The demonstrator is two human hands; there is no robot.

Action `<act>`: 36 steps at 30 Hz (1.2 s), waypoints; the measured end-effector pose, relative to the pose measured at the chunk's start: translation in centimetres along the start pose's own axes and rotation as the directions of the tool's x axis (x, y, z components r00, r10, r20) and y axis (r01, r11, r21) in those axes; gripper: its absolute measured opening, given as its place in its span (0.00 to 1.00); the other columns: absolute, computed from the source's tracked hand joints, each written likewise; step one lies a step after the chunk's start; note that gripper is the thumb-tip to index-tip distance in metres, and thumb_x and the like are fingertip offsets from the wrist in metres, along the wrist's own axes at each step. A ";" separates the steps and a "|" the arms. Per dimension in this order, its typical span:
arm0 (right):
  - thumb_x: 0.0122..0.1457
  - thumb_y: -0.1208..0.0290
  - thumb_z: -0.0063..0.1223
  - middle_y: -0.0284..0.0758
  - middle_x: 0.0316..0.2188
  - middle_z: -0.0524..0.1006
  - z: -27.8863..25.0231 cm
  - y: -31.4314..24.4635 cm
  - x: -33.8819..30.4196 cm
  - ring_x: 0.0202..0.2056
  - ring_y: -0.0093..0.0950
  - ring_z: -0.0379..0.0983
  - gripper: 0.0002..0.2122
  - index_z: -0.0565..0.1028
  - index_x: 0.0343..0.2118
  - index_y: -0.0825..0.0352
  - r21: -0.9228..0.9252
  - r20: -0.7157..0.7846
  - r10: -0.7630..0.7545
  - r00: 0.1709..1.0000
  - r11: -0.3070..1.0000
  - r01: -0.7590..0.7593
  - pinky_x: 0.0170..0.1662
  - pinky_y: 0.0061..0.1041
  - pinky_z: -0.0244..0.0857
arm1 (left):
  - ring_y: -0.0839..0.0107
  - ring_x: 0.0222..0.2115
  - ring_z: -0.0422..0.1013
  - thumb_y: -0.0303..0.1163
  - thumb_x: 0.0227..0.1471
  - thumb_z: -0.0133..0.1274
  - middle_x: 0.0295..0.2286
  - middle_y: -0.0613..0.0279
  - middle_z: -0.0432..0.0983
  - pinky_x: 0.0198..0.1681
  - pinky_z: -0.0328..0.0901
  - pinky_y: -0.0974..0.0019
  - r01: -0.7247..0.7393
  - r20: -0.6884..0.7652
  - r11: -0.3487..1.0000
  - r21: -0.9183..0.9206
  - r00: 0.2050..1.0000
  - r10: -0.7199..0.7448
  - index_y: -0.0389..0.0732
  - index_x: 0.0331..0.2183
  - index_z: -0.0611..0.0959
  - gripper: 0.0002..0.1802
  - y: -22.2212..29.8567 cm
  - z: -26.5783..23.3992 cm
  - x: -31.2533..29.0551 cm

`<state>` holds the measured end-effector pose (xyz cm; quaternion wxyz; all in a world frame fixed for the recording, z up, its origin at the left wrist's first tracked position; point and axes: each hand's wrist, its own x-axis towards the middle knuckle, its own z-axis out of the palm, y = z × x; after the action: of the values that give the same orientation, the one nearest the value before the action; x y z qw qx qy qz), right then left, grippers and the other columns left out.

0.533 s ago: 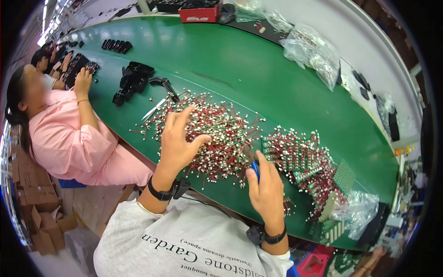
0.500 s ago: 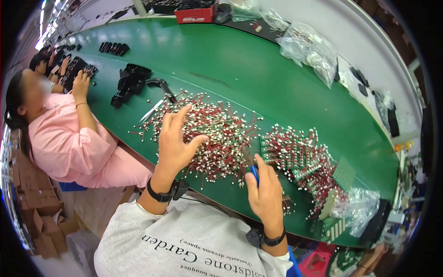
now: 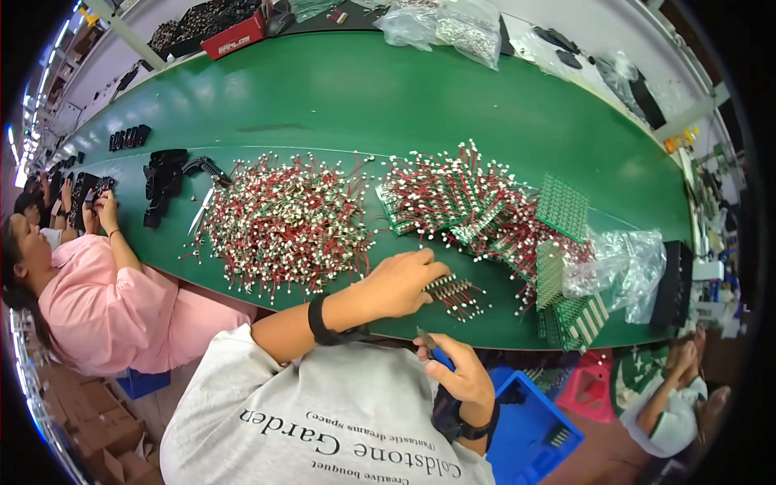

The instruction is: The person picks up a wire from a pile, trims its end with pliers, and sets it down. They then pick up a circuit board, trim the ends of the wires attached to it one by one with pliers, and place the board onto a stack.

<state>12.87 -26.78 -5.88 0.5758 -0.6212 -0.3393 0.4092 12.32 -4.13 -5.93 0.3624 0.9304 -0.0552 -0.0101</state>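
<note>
Work now shifts to the wired strip (image 3: 459,296) near the front edge of the table (image 3: 388,97): left hand (image 3: 398,284), its grip unclear, leaves the wire pile (image 3: 283,222), while right hand (image 3: 466,373) grips blue-handled pliers (image 3: 437,353).

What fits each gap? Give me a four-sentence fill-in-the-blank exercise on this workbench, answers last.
1. The right hand holds a hand tool whose handle is coloured ____.
2. Near the left hand is a small strip whose wires are mostly ____.
3. In the picture, the large wire pile lies to the ____ of the wired boards.
4. The tabletop is coloured ____.

Missing words: blue; red; left; green.
</note>
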 end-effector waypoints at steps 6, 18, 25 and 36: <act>0.57 0.69 0.53 0.40 0.38 0.75 -0.1 0.4 -0.2 0.38 0.28 0.72 0.21 0.68 0.51 0.76 0.091 0.028 -0.020 0.999 0.996 0.017 0.44 0.27 0.65 | 0.70 0.25 0.73 0.25 0.45 0.60 0.27 0.60 0.75 0.28 0.68 0.68 0.112 -0.040 0.948 -0.297 0.991 -0.129 0.39 0.39 0.82 0.15 0.1 -1.2 -0.6; 0.53 0.81 0.57 0.39 0.35 0.70 2.2 -0.4 5.3 0.38 0.30 0.69 0.18 0.66 0.46 0.70 0.194 -0.544 -0.251 0.801 0.891 0.411 0.45 0.33 0.66 | 0.69 0.36 0.76 0.20 0.51 0.57 0.32 0.60 0.75 0.34 0.72 0.68 0.079 -0.051 0.434 -0.897 0.959 -0.280 0.32 0.43 0.74 0.16 0.9 -3.8 -3.6; 0.47 0.84 0.61 0.37 0.34 0.73 4.0 -2.1 10.3 0.29 0.23 0.71 0.16 0.71 0.39 0.69 -0.417 -0.512 -0.521 0.683 0.846 0.333 0.36 0.23 0.68 | 0.69 0.34 0.76 0.19 0.53 0.53 0.32 0.58 0.73 0.35 0.74 0.69 -0.011 -0.156 0.360 -0.933 0.913 -0.376 0.34 0.44 0.69 0.16 -0.6 -3.0 -4.1; 0.51 0.84 0.57 0.36 0.36 0.73 2.4 -3.7 11.0 0.37 0.21 0.70 0.17 0.68 0.44 0.71 0.354 -0.249 -0.103 0.963 0.916 0.189 0.42 0.20 0.65 | 0.65 0.41 0.75 0.23 0.37 0.70 0.46 0.55 0.70 0.42 0.71 0.65 -0.063 -0.212 0.616 -0.786 0.962 -0.172 0.38 0.51 0.70 0.38 -3.2 -7.9 -6.8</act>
<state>15.66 -15.56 -3.53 0.7476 -0.5148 -0.2331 0.3490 6.37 4.26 -2.45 0.7360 0.6714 0.0325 0.0807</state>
